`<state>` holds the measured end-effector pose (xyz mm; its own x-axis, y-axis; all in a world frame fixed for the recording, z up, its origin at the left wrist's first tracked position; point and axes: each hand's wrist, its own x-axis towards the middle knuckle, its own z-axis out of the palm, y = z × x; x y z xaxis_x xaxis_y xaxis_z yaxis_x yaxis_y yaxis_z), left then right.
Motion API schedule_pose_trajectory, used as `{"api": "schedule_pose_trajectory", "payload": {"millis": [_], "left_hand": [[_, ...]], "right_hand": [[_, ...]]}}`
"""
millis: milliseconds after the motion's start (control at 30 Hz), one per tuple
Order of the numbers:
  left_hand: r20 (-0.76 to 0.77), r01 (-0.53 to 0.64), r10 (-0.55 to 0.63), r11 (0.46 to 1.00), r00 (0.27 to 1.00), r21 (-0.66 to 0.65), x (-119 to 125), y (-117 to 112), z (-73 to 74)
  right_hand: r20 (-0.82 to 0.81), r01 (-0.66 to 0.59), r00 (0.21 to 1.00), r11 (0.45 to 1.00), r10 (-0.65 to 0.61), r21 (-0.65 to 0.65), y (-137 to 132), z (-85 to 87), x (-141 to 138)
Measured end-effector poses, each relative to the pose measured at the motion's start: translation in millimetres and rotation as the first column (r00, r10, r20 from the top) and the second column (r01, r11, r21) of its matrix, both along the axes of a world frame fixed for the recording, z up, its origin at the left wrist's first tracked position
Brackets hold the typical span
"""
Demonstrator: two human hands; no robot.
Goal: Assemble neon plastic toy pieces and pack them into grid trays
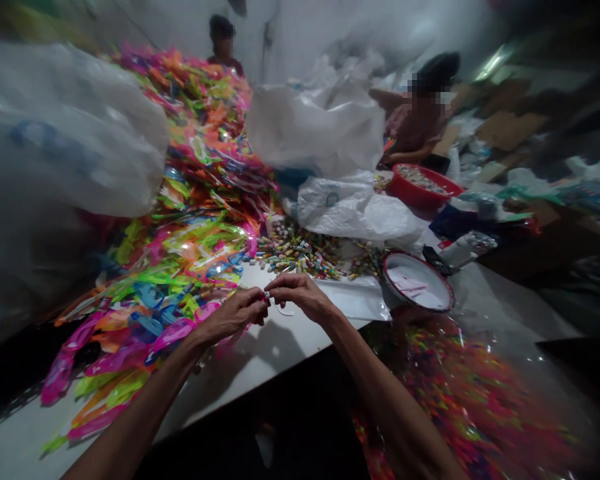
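My left hand point(240, 312) is closed, its fingertips pinching the end of a bright pink plastic piece; more pink point(226, 346) shows below the hand. Fingertip to fingertip with it, my right hand point(303, 295) pinches a small white piece point(267, 295), too small to make out fully. A thin white strip point(284, 311) curls out beneath the right fingers. Both hands are above the white table point(300, 337). Left of them spreads a heap of limp neon plastic pieces point(180, 293). Just beyond lie many small coloured cylinders point(305, 257).
White plastic bags point(355, 210) stand behind the cylinders, and a large one point(70, 133) bulges at left. A red-rimmed bowl point(420, 283) sits at right, near a red basin point(425, 187). Clear bagged neon pieces point(480, 393) are at lower right. Two people sit farther back.
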<state>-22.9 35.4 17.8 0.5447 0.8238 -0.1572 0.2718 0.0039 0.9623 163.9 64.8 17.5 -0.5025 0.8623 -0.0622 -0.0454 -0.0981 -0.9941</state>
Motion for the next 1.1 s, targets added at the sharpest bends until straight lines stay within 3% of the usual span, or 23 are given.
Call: {"api": "schedule_pose_trajectory", "payload": {"millis": [200, 400, 567, 667, 733, 767, 833, 900, 967, 1033, 1100], "left_hand": [[0.162, 0.047, -0.017, 0.982, 0.987, -0.185, -2, -10, 8.8], [0.151, 0.049, -0.015, 0.974, 0.988, -0.222, 1, -19, -0.1], [0.023, 0.081, -0.078, 0.982, 0.997, -0.17, -1, -23, -5.8], [-0.179, 0.093, -0.101, 0.994, 0.979, -0.052, -12, -23, -3.0], [-0.404, 0.158, -0.098, 0.98, 0.909, 0.118, -26, -22, -2.4], [-0.517, 0.194, -0.055, 0.957, 0.854, 0.217, -35, -20, -2.8], [-0.662, 0.215, 0.144, 0.877, 0.736, 0.43, -54, -11, -4.3], [-0.675, 0.187, 0.388, 0.766, 0.628, 0.614, -68, 8, -5.7], [-0.664, 0.172, 0.527, 0.7, 0.53, 0.693, -73, 36, -7.2], [-0.708, 0.18, 0.527, 0.728, 0.47, 0.662, -67, 68, -10.7], [-0.723, 0.187, 0.503, 0.745, 0.474, 0.64, -54, 95, -17.6]], "right_hand": [[-0.006, -0.145, 0.989, 0.989, 0.145, 0.016, -3, 3.5, 5], [0.076, -0.174, 0.983, 0.983, 0.17, 0.058, -13, 11.4, 7], [0.089, -0.166, 0.983, 0.985, 0.161, 0.049, -23, 3.2, 4], [0.041, -0.146, 0.988, 0.989, 0.147, -0.026, -28, -8.9, -5], [0.055, -0.16, 0.985, 0.984, 0.164, -0.081, -27, -17.8, -13], [0.084, -0.156, 0.983, 0.985, 0.162, -0.077, -23, -21.9, -15], [0.22, -0.088, 0.972, 0.996, 0.078, 0.035, -9, -28.6, -18], [0.454, 0.013, 0.881, 0.965, -0.135, 0.261, 12, -32.4, -16], [0.688, -0.013, 0.632, 0.884, -0.355, 0.468, 36, -33.9, -13], [0.804, -0.13, 0.391, 0.838, -0.448, 0.53, 57, -34.9, -12], [0.842, -0.211, 0.297, 0.829, -0.451, 0.518, 72, -36.8, -12]]}}
